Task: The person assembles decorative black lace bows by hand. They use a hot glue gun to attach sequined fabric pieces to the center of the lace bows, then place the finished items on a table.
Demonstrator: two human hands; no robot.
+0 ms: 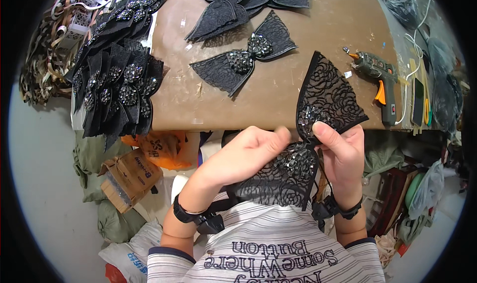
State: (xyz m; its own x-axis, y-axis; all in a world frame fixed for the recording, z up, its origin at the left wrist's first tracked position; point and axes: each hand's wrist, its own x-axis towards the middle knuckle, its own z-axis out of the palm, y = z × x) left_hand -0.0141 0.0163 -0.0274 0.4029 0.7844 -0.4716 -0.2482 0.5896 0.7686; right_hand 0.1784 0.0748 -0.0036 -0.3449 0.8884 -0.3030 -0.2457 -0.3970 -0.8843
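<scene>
A black lace bow (332,93) with dark faceted beads at its middle hangs in front of my chest, one wing up and the other down. My right hand (343,151) pinches it by the upper wing, thumb over the beads. My left hand (256,148) lies over the lower wing, close to the bow's middle. Its fingers are curled and its thumb tip is smeared by motion; whatever they hold is hidden. On the table, a similar beaded bow (250,51) lies flat just beyond my hands.
Plain black bows (221,22) lie at the table's far side. Piles of beaded bows (119,84) cover the left end of the brown table (174,104). A glue gun (376,69) rests at the right, near a phone (418,101). A cardboard box (131,178) stands below at the left.
</scene>
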